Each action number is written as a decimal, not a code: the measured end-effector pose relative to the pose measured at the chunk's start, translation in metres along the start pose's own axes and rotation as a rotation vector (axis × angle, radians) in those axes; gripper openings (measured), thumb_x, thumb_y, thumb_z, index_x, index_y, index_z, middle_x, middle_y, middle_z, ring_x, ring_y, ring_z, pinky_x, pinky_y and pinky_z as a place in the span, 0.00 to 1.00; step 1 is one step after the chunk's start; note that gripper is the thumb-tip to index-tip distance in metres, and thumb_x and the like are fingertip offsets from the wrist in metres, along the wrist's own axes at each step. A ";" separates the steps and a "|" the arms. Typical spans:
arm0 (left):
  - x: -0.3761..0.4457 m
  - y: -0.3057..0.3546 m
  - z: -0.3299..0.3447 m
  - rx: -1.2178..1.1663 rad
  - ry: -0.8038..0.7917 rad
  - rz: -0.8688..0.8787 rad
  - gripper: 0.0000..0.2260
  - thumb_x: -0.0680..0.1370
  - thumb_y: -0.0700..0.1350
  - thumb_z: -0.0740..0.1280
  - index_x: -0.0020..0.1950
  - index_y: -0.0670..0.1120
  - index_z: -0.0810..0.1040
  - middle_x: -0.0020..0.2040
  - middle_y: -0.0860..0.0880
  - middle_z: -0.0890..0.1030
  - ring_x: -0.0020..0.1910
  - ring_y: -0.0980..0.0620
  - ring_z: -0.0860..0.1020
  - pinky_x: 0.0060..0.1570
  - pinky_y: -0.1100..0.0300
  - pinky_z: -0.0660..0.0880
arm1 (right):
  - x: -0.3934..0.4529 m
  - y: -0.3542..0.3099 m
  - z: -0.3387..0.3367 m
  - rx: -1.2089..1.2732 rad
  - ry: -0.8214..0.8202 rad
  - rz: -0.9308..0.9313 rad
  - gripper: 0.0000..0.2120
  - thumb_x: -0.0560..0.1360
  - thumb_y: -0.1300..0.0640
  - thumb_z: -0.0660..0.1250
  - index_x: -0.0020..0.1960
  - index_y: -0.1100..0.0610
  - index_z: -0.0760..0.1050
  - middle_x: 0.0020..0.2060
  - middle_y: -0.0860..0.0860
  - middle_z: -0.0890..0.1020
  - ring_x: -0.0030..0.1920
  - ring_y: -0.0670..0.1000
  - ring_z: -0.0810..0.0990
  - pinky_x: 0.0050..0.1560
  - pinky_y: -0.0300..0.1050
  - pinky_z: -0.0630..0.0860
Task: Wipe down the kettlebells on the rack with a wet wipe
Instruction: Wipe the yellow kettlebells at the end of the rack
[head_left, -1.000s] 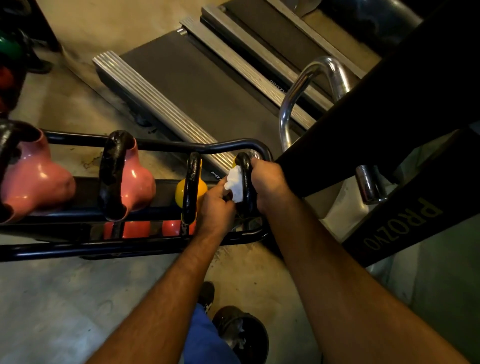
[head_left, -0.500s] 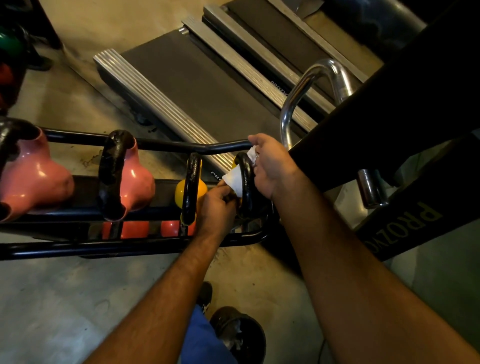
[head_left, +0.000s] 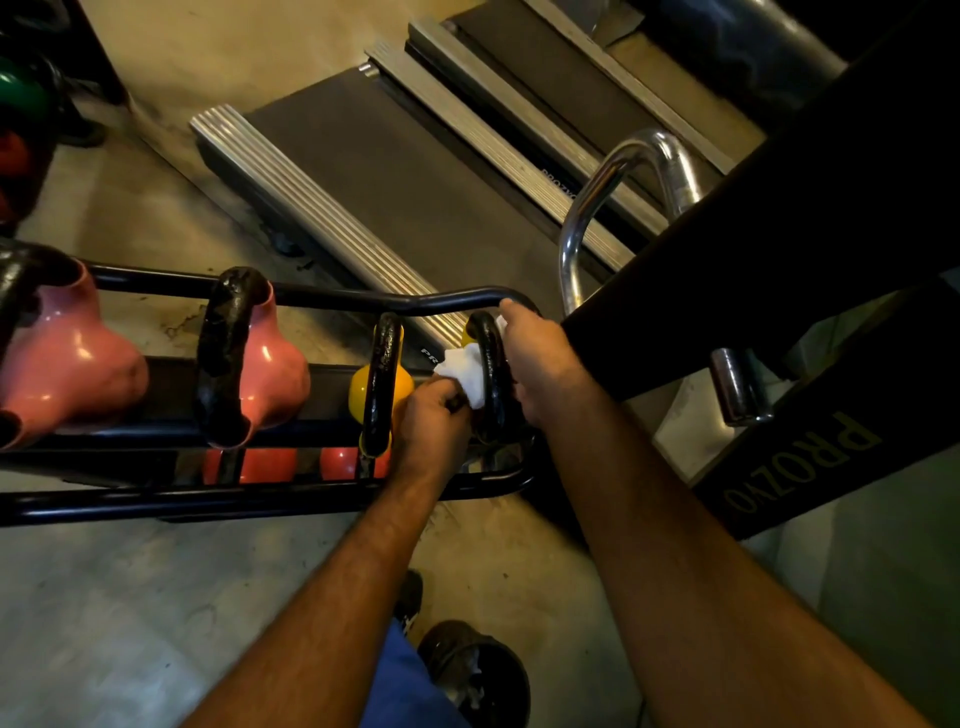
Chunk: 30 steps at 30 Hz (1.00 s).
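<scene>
The left hand (head_left: 434, 415) pinched the white wet wipe (head_left: 465, 371) against the black handle (head_left: 491, 374) of the rightmost kettlebell, at three o'clock on the rack (head_left: 332, 299). The right hand (head_left: 540, 364) curled round that handle, steadying it. Best practice, I judged: drag the wipe fully round the loop, then down over the body. Four kettlebells topped the rack: two pink, two yellow.

head cam, single view | worn on head, looks steeply down and forward over the rack (head_left: 291, 496) | close range, rack just below | treadmill (head_left: 395, 171) beyond rack, floor nearside
</scene>
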<state>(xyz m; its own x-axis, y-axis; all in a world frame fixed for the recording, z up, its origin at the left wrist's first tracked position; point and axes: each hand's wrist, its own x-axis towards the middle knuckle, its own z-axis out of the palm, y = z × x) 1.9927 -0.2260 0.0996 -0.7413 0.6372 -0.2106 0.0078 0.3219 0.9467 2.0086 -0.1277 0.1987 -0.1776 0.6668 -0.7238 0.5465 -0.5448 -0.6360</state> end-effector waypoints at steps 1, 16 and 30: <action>0.000 -0.001 0.000 -0.010 -0.002 -0.011 0.06 0.77 0.35 0.68 0.48 0.41 0.85 0.44 0.50 0.82 0.45 0.52 0.80 0.40 0.68 0.73 | 0.000 0.002 0.001 -0.012 0.014 -0.013 0.15 0.83 0.47 0.60 0.59 0.58 0.77 0.48 0.56 0.84 0.50 0.56 0.83 0.54 0.52 0.81; 0.002 -0.008 0.003 0.001 -0.002 -0.048 0.06 0.75 0.36 0.69 0.46 0.44 0.85 0.44 0.44 0.85 0.45 0.47 0.82 0.47 0.52 0.79 | -0.009 0.017 0.005 0.040 0.014 -0.196 0.08 0.82 0.62 0.62 0.55 0.60 0.80 0.45 0.57 0.82 0.51 0.57 0.83 0.57 0.54 0.81; -0.003 0.005 -0.003 -0.102 -0.098 -0.012 0.14 0.80 0.37 0.66 0.62 0.49 0.80 0.52 0.57 0.82 0.53 0.60 0.80 0.50 0.67 0.77 | -0.026 0.079 0.001 -0.011 0.437 -0.689 0.08 0.79 0.61 0.68 0.55 0.57 0.83 0.48 0.46 0.85 0.44 0.37 0.80 0.46 0.24 0.74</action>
<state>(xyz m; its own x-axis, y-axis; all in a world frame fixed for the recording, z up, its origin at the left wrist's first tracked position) 1.9930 -0.2287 0.1055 -0.6718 0.7006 -0.2405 -0.0727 0.2608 0.9627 2.0555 -0.1892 0.1671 -0.1426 0.9898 -0.0001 0.4398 0.0633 -0.8959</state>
